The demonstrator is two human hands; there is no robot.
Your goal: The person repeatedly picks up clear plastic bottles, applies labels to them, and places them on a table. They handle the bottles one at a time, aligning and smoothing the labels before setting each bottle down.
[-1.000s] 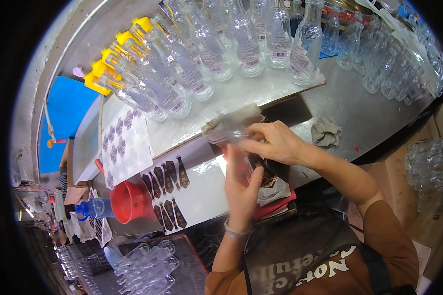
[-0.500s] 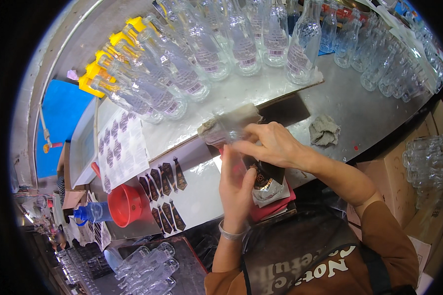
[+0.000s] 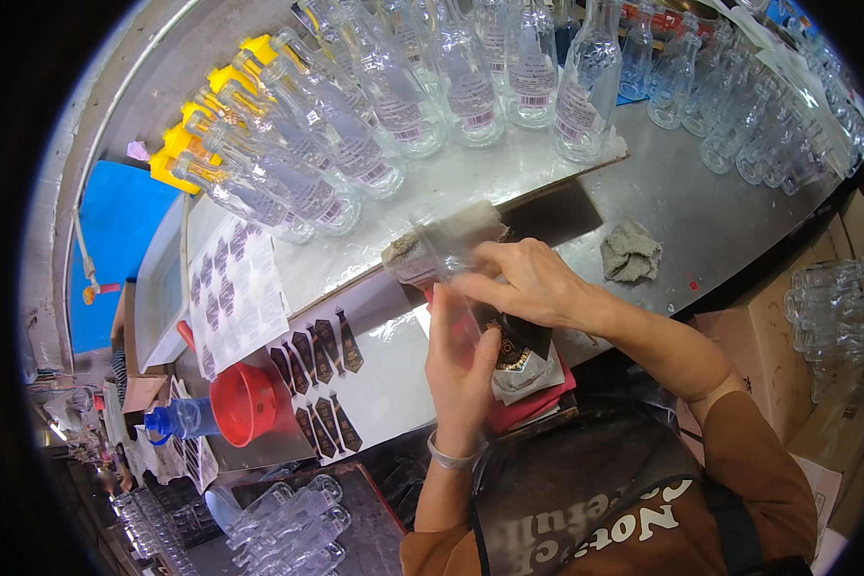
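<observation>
A clear glass bottle [image 3: 444,252], partly smeared by motion, lies across a rolled grey cloth [image 3: 413,259] at the table's near side. Around its lower part my left hand [image 3: 459,379] is closed, thumb to the right and fingers to the left. My right hand [image 3: 540,286] bends its fingers onto the bottle from the right. Below that hand shows a black label with gold print [image 3: 516,341]; I cannot tell whether it is on the bottle. Folded white and red cloths [image 3: 533,389] lie just under it.
Labelled clear bottles [image 3: 470,101] stand in rows at the back. Left are black tie-shaped labels [image 3: 324,346], a label sheet [image 3: 235,293], a red plastic tub [image 3: 240,403] and a blue-capped bottle [image 3: 184,420]. A crumpled grey rag [image 3: 631,252] sits right; more bottles [image 3: 288,528] lie lower left.
Both hands keep nearly the same place on the bottle. The whole view has shifted very slightly; nothing was let go or taken up.
</observation>
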